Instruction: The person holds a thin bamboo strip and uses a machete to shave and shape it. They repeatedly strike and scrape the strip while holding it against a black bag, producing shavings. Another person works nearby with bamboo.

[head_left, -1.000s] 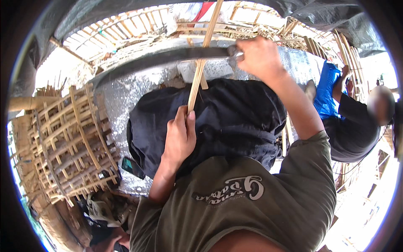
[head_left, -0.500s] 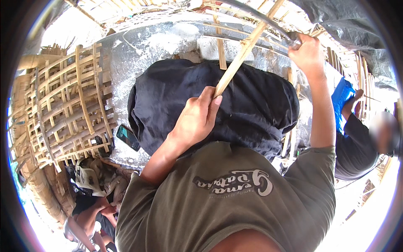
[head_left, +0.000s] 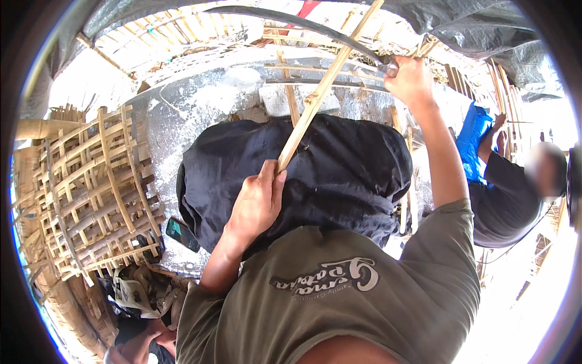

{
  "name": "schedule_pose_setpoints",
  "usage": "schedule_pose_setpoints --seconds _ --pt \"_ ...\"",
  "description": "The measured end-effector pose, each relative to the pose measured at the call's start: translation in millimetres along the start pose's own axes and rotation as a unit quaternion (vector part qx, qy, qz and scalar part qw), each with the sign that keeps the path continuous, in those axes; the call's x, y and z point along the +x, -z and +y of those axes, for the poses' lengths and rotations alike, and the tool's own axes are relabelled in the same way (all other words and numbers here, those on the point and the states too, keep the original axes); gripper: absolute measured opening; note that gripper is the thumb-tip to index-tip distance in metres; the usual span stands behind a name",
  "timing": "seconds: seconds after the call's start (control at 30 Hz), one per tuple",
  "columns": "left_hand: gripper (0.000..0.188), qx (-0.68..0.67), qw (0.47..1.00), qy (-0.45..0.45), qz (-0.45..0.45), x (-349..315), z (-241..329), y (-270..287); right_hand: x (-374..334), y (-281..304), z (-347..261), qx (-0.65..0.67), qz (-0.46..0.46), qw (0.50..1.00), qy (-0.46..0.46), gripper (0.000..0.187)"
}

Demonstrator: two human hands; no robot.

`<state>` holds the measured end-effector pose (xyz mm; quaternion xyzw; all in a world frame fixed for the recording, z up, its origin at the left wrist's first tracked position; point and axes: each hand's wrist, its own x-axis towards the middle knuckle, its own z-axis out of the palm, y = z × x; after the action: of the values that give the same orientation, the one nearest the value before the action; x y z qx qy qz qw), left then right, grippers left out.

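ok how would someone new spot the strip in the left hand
Start at the big black cloth in mid-picture. Over it, the left hand grips a long pale bamboo strip that slants up to the right, its upper part crossing the dark curved blade in view. Unlike the strips beyond the cloth, this one is hand-held and knobbly partway up.

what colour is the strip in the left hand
The strip is pale yellow-tan, best seen in the head view.

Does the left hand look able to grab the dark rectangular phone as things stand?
Probably not without letting go: the left hand grips the long pale bamboo strip. Otherwise the phone lies uncovered, off to the left.
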<state>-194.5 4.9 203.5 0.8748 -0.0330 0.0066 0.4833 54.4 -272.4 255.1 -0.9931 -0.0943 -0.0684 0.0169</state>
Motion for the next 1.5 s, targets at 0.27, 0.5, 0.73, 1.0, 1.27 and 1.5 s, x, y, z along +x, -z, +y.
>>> schedule_pose_setpoints --seconds 0.27,0.5,0.73,1.0,1.27,1.5 --pt "0.013 -0.036 0.998 0.042 -0.007 -15 5 -12 -17 5 -10 -0.032 -0.014 0.996 0.078 0.021" --pt "0.013 -0.012 0.999 0.024 -0.017 -17 5 -14 -26 17 -4 -0.033 -0.014 0.995 0.090 0.024" --pt "0.013 -0.004 1.000 -0.003 -0.017 -14 10 -15 7 26 25 -0.004 0.001 1.000 -0.027 0.020" --pt "0.013 -0.013 1.000 -0.009 -0.023 -21 0 -26 -8 9 17 -0.048 -0.081 0.996 0.002 0.024" --pt "0.014 -0.019 0.999 -0.001 -0.033 -16 1 -29 -31 6 14 -0.026 -0.033 0.999 0.024 0.019" --pt "0.014 -0.018 0.999 0.000 -0.028 -21 1 -21 8 2 61 0.068 0.016 0.996 -0.063 0.017"
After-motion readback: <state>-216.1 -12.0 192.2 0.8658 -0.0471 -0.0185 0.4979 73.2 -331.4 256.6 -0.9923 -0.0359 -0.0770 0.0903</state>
